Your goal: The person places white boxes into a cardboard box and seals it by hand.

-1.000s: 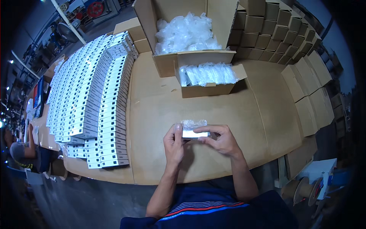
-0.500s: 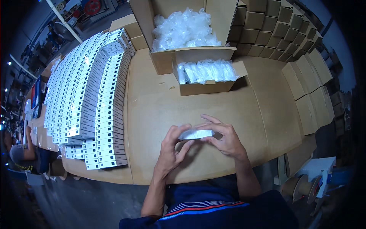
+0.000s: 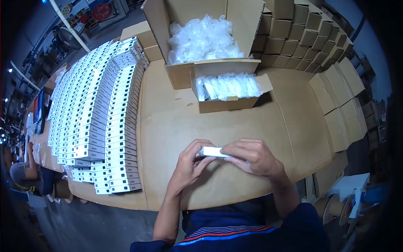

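A small flat white box (image 3: 212,151) is held level between my hands, just above the table's near half. My left hand (image 3: 189,163) grips its left end, with the fingers behind and the thumb below the front. Over the right end, my right hand (image 3: 255,157) is closed, its fingers bent along the top and front and its thumb underneath. That end is hidden by the fingers. Farther off stands an open brown carton (image 3: 226,106), filled with a row of items in clear plastic wrap (image 3: 230,87).
Behind that carton, a larger open box (image 3: 180,76) holds crumpled clear plastic bags (image 3: 203,40). Stacked white boxes (image 3: 121,138) cover the table's left side. Brown cartons (image 3: 280,28) are piled at the far right, with more (image 3: 338,122) at the right edge. Another person (image 3: 26,171) sits far left.
My right hand has closed from a looser hold and now covers the box's right end. The view has tilted slightly, so the table's contents appear lower.
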`<state>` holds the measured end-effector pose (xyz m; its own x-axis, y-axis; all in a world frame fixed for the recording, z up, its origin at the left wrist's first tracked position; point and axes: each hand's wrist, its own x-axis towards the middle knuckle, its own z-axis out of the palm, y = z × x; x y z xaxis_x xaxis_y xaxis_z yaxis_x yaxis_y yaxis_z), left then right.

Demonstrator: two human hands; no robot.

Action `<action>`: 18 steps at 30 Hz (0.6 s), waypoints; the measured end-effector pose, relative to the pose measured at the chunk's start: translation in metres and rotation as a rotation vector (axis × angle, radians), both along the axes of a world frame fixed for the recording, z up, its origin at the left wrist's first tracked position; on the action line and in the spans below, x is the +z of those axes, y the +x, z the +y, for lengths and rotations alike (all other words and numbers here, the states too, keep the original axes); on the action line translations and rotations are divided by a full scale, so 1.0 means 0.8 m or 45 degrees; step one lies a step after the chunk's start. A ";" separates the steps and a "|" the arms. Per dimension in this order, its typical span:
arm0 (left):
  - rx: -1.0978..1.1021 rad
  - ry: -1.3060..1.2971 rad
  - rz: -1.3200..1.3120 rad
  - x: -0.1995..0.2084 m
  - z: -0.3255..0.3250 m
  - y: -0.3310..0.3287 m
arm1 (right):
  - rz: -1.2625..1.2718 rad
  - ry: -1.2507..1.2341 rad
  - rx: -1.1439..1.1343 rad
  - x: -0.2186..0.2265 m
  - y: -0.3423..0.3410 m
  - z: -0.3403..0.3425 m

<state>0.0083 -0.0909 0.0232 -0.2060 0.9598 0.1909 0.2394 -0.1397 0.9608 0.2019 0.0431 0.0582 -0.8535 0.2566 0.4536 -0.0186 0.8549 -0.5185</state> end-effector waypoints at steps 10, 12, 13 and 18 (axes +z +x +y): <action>0.350 0.032 0.353 -0.061 0.130 -0.090 | 0.664 -0.051 -0.676 0.017 -0.097 0.055; 0.307 0.077 0.366 -0.076 0.159 -0.101 | 0.709 -0.006 -0.730 0.006 -0.123 0.062; 0.309 0.086 0.365 -0.083 0.172 -0.105 | 0.712 0.059 -0.748 0.001 -0.132 0.067; 0.098 0.279 0.037 -0.107 0.209 -0.108 | 0.661 0.087 -0.781 -0.022 -0.156 0.070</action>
<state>-0.0783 0.0761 -0.0624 -0.2682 0.8763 0.4001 0.2844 -0.3248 0.9020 0.0769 0.0992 0.0407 -0.2460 0.5682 0.7853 0.2402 0.8206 -0.5185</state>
